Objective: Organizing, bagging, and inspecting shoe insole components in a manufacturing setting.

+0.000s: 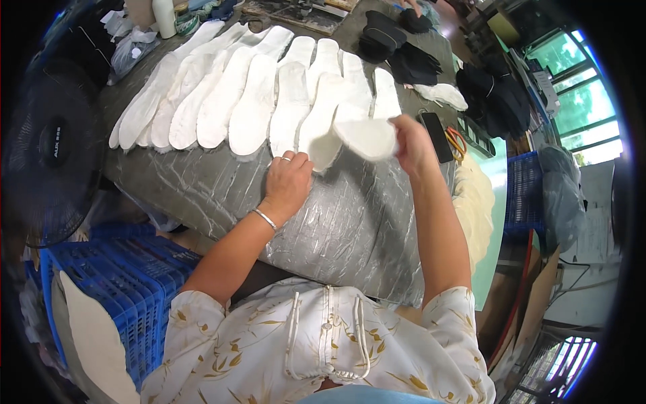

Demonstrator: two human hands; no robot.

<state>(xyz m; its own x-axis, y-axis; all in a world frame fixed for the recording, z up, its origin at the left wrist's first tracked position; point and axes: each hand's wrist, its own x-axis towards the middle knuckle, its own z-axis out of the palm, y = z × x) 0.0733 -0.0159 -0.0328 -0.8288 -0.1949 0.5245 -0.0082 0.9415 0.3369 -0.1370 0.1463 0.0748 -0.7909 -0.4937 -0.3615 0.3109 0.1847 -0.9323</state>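
White fluffy-edged insoles point(253, 104) lie side by side in overlapping rows on a table covered in grey marbled sheeting point(343, 222). My right hand point(414, 145) is closed on the edge of one white insole point(369, 138), lifted above the right part of the row and slightly blurred. My left hand point(289, 180) rests at the near end of the insoles, fingers curled against the heel of one. Whether those fingers grip that insole or only press on it, I cannot tell. A ring and a bracelet are on my left hand and wrist.
A black phone point(436, 137) and orange-handled scissors point(457, 143) lie right of my right hand. Black bundles point(383, 37) sit at the far right. A black fan point(57, 145) stands at left, above blue crates point(134, 283). Cream sheets point(474, 215) are stacked along the right edge.
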